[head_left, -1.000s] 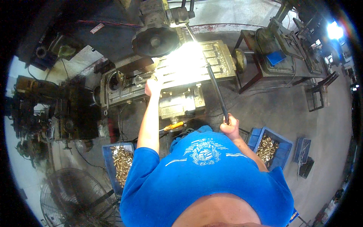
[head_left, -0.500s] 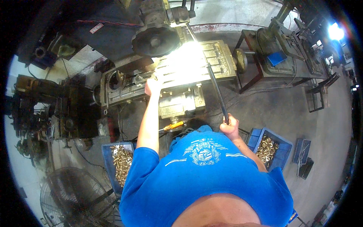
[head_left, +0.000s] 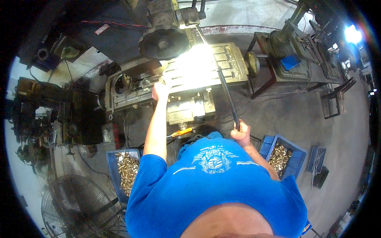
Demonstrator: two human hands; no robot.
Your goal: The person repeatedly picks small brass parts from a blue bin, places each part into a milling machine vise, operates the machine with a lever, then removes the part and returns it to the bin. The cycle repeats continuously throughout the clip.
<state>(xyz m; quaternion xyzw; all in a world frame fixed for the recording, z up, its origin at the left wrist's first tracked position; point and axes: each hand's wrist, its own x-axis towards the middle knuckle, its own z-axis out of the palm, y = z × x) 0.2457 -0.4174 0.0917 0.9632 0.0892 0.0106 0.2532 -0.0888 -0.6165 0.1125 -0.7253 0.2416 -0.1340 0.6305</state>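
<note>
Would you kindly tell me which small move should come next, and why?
Perhaps gently ease the long, black-sleeved metal lever with the bare right hand, since that hand grips its lower end while the bare left hand is at the slotted metal table, beside glare that calls for care.

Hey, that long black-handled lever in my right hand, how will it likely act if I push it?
The lever is probably stiff: it runs straight, with no visible sag. It should likely swing rather than come free, since its upper end seems joined to the machine head.
</note>
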